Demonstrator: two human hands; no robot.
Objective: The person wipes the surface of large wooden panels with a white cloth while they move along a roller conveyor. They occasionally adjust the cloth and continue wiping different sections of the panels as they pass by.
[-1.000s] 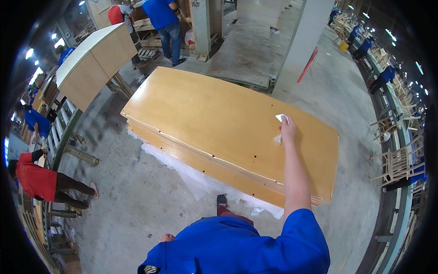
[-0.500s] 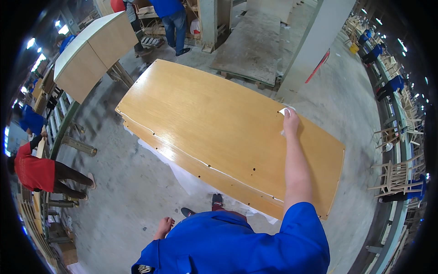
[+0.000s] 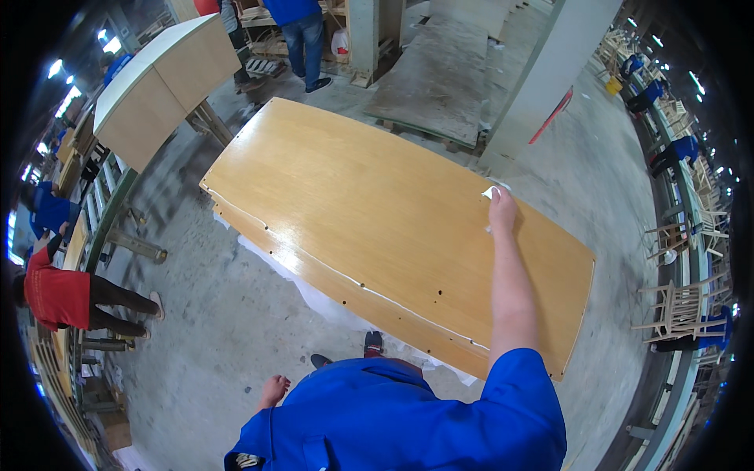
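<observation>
Honey-coloured wood, glossy under the lights, was seen at the centre as a broad panel, laid flat over at least one lower panel. The upper panel's near edge was traced by a thin white line. A small white cloth was pinched in the right hand, its fingers drawn narrow around it, near the panel's far edge and right of its middle. Whether the cloth was pressed against the wood could not be told. The left hand was held low, well apart from the panel, beside the blue shirt, with its fingers loosely bent and partly opened. White sheeting was draped out from beneath the near side, above the concrete floor. At the left, a co-worker in a red shirt was seen; at the right, wooden chairs were lined up.
</observation>
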